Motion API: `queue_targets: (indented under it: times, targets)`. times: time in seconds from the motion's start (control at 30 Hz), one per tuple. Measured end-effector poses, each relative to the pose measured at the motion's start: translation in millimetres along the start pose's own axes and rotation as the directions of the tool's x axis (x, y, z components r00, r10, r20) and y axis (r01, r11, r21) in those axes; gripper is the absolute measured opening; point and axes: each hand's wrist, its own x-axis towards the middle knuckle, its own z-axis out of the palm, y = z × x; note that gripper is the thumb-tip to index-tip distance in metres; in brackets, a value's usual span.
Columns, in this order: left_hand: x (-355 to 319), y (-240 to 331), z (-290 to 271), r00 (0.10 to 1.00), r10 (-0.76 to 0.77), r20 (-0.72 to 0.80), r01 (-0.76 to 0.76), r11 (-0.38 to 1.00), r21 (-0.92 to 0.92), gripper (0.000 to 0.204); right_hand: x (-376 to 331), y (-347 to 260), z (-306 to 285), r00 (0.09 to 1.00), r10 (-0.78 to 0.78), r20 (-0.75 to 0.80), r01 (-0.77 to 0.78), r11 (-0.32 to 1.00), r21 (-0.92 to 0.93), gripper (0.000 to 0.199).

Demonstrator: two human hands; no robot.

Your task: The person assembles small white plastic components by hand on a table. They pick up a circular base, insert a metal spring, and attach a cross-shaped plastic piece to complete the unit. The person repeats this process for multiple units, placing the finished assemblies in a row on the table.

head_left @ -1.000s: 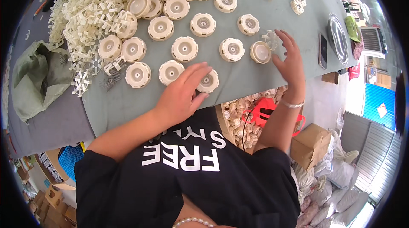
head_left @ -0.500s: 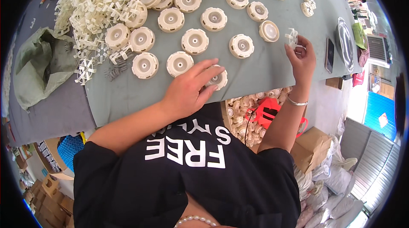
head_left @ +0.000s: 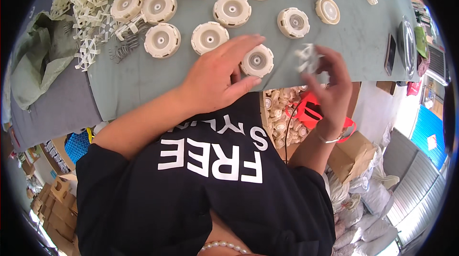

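My left hand is curved around the left side of a round cream plastic housing on the green cloth, thumb and fingertips at its rim. A coiled spring shows in the housing's middle. Just right of it, my right hand pinches a white spoked plastic piece above the table's near edge; motion blurs both piece and fingers. Similar round housings stand behind and to the left, some with springs inside, such as the one nearby. A shallower round cap lies farther right.
Many white spoked pieces are heaped at the far left, beside loose springs and a green sack. A phone and metal tray lie at the right. Below the table edge, a box holds round parts and a red item.
My right hand has brought the spoked piece left, close to the housing. My left fingers have shifted off the housing's top to its side, uncovering the spring. The whole view has shifted too.
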Motion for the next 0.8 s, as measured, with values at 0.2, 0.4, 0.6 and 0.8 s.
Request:
queue_targets:
  times: [0.2, 0.4, 0.6, 0.8]
  targets:
    - [-2.9, -5.8, -1.2, 1.0, 0.008, -0.03, -0.01, 0.997, -0.072, 0.064, 15.5, -42.8, 46.1, 0.944, -0.216, 0.251, 0.227, 0.974, -0.015, 0.056]
    - [-0.6, -8.3, 3.8, 0.998, -0.02, -0.051, 0.02, 1.0, -0.005, 0.063, 28.2, -43.8, 42.8, 0.901, -0.243, 0.36, 0.3, 0.947, -0.111, 0.054]
    - [-1.2, -2.9, 3.2, 0.995, -0.088, -0.043, 0.087, 0.996, -0.026, 0.065, 14.8, -40.0, 38.9, 0.902, -0.169, 0.397, 0.244, 0.959, -0.147, 0.057]
    - [-0.6, 4.5, -1.8, 0.994, -0.106, -0.032, 0.105, 0.993, -0.045, 0.069, 32.1, -3.1, -57.4, 0.98, 0.148, 0.131, -0.082, 0.908, -0.41, 0.06]
